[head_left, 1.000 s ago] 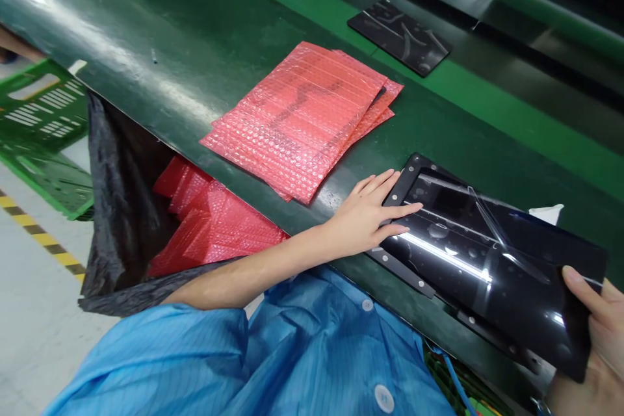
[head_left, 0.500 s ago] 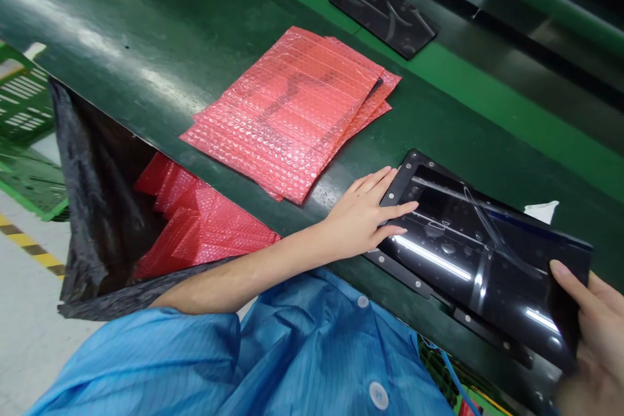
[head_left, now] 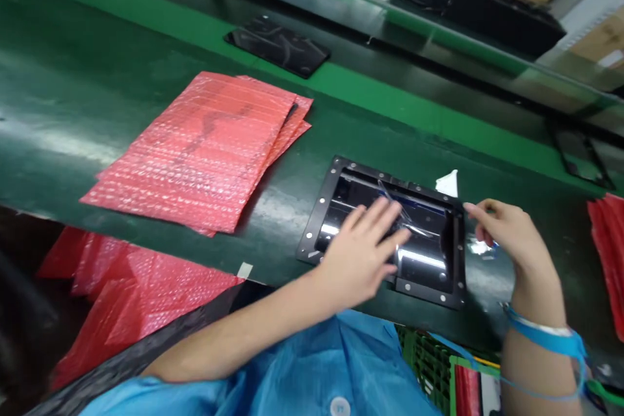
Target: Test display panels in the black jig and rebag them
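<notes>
A black rectangular frame jig (head_left: 451,276) with screw heads around its rim lies on the dark green belt (head_left: 97,117). A glossy black panel (head_left: 424,253) sits inside it, with clear film wrinkled on top. My left hand (head_left: 363,257) rests flat on the panel, fingers spread. My right hand (head_left: 504,234) hovers at the jig's right edge with fingers curled; whether it pinches the film is unclear. A blue strap circles my right wrist.
A stack of red bubble-wrap bags (head_left: 205,146) lies left of the jig. More red bags (head_left: 121,286) fill a black-lined bin below the belt edge. Another black panel (head_left: 277,45) lies farther back. A white scrap (head_left: 448,183) sits behind the jig. More red bags (head_left: 609,253) at right.
The black panel, held tilted above the jig by my right hand, now lies down inside it. My right hand let go of its edge. The view swung right and up.
</notes>
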Available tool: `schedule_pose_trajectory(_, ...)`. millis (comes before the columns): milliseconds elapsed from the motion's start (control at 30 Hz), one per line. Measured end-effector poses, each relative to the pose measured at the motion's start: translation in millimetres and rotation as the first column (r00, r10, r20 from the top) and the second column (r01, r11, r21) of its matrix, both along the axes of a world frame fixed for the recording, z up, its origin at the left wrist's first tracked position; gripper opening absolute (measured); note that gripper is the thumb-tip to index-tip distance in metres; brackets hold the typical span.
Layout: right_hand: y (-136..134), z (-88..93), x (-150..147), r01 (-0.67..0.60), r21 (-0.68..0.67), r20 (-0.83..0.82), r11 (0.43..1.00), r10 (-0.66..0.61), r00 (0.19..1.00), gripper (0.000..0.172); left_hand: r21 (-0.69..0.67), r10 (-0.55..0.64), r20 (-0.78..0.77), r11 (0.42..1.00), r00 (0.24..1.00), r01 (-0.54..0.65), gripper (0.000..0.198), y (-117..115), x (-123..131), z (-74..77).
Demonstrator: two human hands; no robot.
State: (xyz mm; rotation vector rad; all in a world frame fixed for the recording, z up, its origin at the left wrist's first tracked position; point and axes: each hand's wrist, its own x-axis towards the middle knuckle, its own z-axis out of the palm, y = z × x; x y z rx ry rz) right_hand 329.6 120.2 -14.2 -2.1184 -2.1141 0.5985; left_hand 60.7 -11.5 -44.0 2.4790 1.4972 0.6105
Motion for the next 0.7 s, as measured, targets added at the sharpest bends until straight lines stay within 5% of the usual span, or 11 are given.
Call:
schedule_pose_trajectory(100, 17, -6.9, -2, 0.014, -0.126, 0.016, 0.992, -0.012, 1.0, 0.047, -0.002, -0.258, -0.041, 0.966, 0.965, 0.258, 0.054, 3, 47, -1.5)
schedule_pose_trajectory(200, 27, -12.3, -7, 0.026, -0.176, 0.06, 0.984, -0.016, 0.998, 0.048, -0.022, -0.351, -0.091, 0.936, 0.932, 0.35, 0.049, 9, 69, -3.8)
schedule_pose_trajectory(533, 21, -12.5, -18, 0.081, -0.093, 0.089, 0.992, -0.073, 0.993, 0.046, -0.089, -0.414, -0.062, 0.908, 0.908, 0.408, 0.04, 28, 62, 0.4)
schedule_pose_trajectory(600, 17, -15.3, -18, 0.096, -0.053, 0.061, 0.994, -0.093, 0.994, 0.046, -0.085, -0.358, -0.06, 0.932, 0.932, 0.353, 0.041, 42, 54, 5.0)
schedule_pose_trajectory(700, 11, -19.1, -19, 0.137, 0.016, 0.014, 0.99, -0.138, 0.99, 0.048, -0.03, -0.022, -0.125, 0.999, 0.992, 0.018, 0.047, 67, 42, 10.8)
